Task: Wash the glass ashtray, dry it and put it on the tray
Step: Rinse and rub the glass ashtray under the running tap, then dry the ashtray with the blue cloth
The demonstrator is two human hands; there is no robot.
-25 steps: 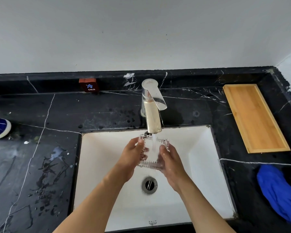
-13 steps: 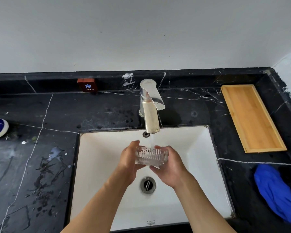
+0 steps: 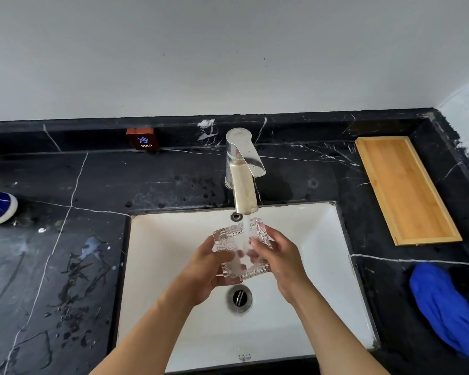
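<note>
A square, ribbed glass ashtray (image 3: 232, 236) is held over the white sink (image 3: 320, 239), its hollow facing up towards me under the running water from the tap (image 3: 243, 182). My left hand (image 3: 205, 269) grips its left and near side. My right hand (image 3: 278, 255) holds its right edge, thumb inside the hollow. The water stream lands inside the ashtray. The empty wooden tray (image 3: 404, 188) lies on the counter at the back right.
A crumpled blue cloth (image 3: 444, 307) lies on the black marble counter at the right, near the front. The drain (image 3: 238, 297) sits below my hands. A small COLD sign (image 3: 142, 139) stands at the back. Water splashes wet the left counter (image 3: 73, 280).
The ashtray has been turned in my hands from edge-on to hollow facing up under the stream. Both hands shifted their grip and stayed under the tap.
</note>
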